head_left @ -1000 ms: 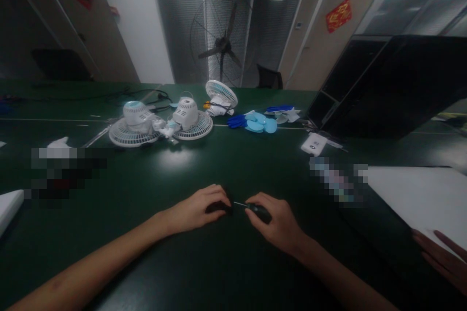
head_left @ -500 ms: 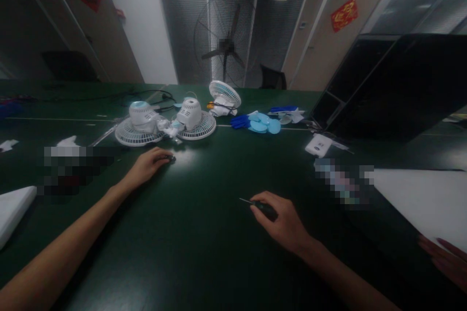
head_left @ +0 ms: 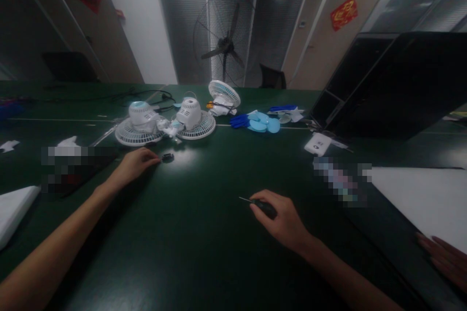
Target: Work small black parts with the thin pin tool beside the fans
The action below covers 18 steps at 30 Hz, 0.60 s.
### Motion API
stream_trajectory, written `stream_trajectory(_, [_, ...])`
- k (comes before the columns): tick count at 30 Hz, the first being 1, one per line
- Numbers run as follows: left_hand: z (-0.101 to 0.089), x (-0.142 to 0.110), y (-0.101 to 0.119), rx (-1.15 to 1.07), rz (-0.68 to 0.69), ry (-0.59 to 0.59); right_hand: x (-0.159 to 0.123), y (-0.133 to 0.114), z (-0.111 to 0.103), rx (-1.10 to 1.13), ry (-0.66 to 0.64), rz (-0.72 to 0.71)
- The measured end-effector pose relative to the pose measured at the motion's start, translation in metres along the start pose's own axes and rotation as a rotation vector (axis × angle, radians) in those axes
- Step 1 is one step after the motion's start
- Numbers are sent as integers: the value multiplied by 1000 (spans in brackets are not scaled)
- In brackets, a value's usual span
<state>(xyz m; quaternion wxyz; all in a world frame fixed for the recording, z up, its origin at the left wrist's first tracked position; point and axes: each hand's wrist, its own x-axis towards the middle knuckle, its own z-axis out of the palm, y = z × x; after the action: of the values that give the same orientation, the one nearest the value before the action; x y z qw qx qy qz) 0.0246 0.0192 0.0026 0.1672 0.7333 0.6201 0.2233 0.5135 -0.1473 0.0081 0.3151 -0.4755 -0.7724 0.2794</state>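
Observation:
My left hand rests low over the green table, its fingers loosely stretched and holding nothing. Just beyond its fingertips lies a small dark object, too small to name. My right hand is closed around the dark handle of a screwdriver, whose thin metal shaft points left. Behind my left hand, two white fan heads lie with their grilles down. A third small fan stands tilted farther back.
Light-blue fan blades and a dark-blue glove-like item lie at the back. A white box sits near a large black monitor. Another person's hand is by a white board at right.
My left hand has let go of the small dark object and drawn back to the left, leaving it on the table. My right hand with the screwdriver has hardly moved.

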Motion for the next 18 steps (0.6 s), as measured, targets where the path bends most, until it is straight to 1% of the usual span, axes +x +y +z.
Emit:
stream_trajectory(2, [0,-3,2,-25,-27,31,0,0,0,6,0,1])
stream_trajectory(4, [2,-7,5,-64,-50,94,1,-1,0,4,3,2])
stream_trajectory(8, [13,-9,15,-148,-14,216,3,-2,0,-11,14,0])
stream_trajectory(12, [23,-9,26,-198,23,225,3,-2,0,-4,13,0])
stream_trajectory(18, [25,-12,39,-97,9,215,2,0,1,-5,10,-1])
